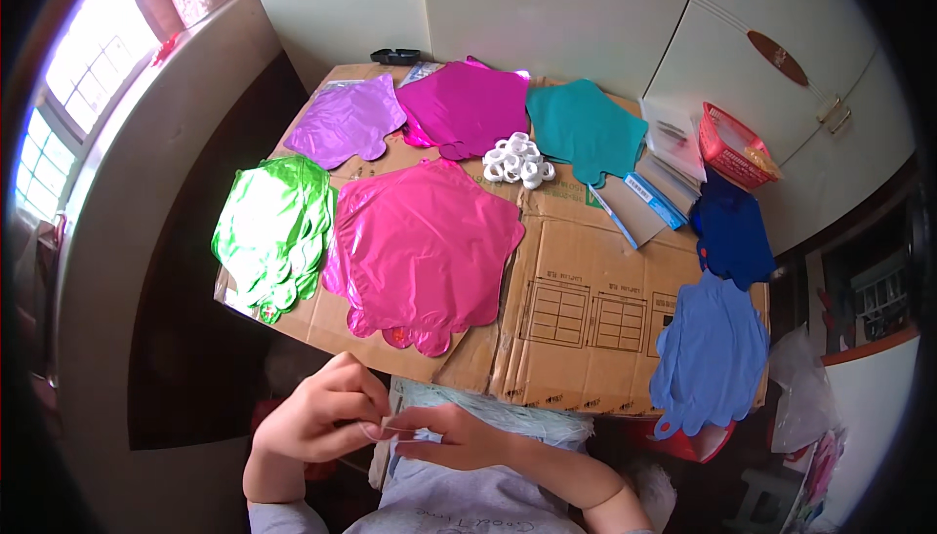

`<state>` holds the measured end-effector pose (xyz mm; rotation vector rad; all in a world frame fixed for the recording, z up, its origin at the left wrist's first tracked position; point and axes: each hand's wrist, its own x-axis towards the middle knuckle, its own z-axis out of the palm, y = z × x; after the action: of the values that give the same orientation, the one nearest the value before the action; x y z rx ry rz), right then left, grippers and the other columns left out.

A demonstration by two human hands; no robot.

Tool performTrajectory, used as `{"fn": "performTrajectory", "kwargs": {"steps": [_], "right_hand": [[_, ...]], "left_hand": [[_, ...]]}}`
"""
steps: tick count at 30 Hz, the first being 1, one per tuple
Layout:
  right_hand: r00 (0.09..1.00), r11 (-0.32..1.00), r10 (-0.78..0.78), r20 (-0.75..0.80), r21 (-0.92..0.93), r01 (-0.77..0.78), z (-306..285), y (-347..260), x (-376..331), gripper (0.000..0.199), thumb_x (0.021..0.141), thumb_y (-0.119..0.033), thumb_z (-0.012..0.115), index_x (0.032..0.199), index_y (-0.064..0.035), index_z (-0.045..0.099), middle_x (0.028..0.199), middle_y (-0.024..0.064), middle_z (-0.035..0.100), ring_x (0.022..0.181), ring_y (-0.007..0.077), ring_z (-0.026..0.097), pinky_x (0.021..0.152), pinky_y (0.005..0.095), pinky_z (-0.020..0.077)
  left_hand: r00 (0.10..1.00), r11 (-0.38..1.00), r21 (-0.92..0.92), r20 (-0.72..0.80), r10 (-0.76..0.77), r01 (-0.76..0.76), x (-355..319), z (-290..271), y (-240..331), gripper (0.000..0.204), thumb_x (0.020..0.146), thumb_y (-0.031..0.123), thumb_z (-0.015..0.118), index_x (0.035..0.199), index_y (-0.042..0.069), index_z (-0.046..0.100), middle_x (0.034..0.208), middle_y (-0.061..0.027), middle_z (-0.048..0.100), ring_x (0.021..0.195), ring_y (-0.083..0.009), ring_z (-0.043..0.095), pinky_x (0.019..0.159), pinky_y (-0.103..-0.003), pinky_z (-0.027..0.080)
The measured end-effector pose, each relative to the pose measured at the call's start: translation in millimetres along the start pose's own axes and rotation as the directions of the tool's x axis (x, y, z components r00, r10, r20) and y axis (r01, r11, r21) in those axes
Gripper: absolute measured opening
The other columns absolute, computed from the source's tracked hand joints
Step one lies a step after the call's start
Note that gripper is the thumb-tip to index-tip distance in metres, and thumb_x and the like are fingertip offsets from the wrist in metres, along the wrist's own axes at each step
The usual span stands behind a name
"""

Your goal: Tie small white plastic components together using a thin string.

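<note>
Just off the near edge of the cardboard, in front of my body, my left hand (332, 412) pinches a thin white string (395, 430) between thumb and fingertips. The string runs across to my right hand (459, 438), where it passes around or between the bent fingers. Its full length is too fine to make out. Closest to my hands on the cardboard lies a large pile of flat pink foil balloons (427, 241), rounded tabs toward me. A heap of small white coiled rings (517, 160) sits behind it.
The cardboard (586, 280) also carries foil piles: green (271, 226), lilac (344, 122), magenta (467, 104), teal (586, 124), navy (734, 231) and light blue (712, 353). A red basket (732, 148) stands at the far right by a blue-and-white box (656, 200). Pale cabinets (566, 17) rise behind.
</note>
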<state>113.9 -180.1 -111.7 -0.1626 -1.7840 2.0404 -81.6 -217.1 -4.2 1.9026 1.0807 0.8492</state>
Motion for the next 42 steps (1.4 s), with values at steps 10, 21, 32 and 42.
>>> {"fn": "performTrajectory", "kwargs": {"steps": [10,21,32,42], "right_hand": [[0.94,0.959,-0.062,-0.337,-0.28,-0.037,24.9,46.0,-35.2,0.01,0.086,-0.011,0.058,0.09,-0.0023,0.06,0.075,0.01,0.061,0.07,0.0233,0.061,0.065,0.029,0.0462],[0.887,0.96,-0.123,-0.445,-0.278,-0.006,24.0,43.9,-37.5,0.008,0.083,-0.013,0.058,0.088,-0.0075,0.059,0.069,0.0081,0.057,0.068,0.0262,0.058,0.065,0.0363,0.043],[0.894,0.869,-0.226,-0.387,-0.495,0.006,21.9,57.9,-25.1,0.008,0.079,-0.01,0.062,0.085,-0.0067,0.059,0.068,0.006,0.055,0.068,0.0236,0.055,0.079,0.035,0.0414],[0.902,0.811,-0.298,-0.313,-0.581,0.067,29.9,71.4,-21.2,0.008,0.078,-0.011,0.063,0.085,-0.0076,0.061,0.074,0.0029,0.057,0.077,0.0185,0.056,0.085,0.0382,0.0389]], "left_hand": [[0.901,0.261,-0.96,-0.2,-0.385,-0.101,-67.4,36.0,-66.5,0.023,0.085,0.009,0.055,0.094,-0.012,0.059,0.078,-0.0162,0.062,0.064,-0.0202,0.056,0.057,-0.028,0.041],[0.97,0.955,-0.197,0.144,-0.197,0.223,-73.3,58.6,-70.2,0.017,0.069,0.002,0.065,0.085,0.004,0.068,0.072,-0.0046,0.063,0.074,-0.02,0.054,0.07,-0.031,0.044],[0.963,0.699,-0.693,-0.026,-0.27,0.177,-76.2,76.2,-81.8,0.016,0.071,0.001,0.059,0.084,-0.002,0.069,0.076,-0.0116,0.066,0.073,-0.0179,0.053,0.066,-0.03,0.043],[0.749,0.493,-0.87,-0.326,-0.578,0.002,-71.4,91.0,-71.9,0.009,0.071,0.001,0.061,0.077,-0.003,0.067,0.066,-0.0122,0.061,0.072,-0.0206,0.056,0.067,-0.031,0.044]]}}
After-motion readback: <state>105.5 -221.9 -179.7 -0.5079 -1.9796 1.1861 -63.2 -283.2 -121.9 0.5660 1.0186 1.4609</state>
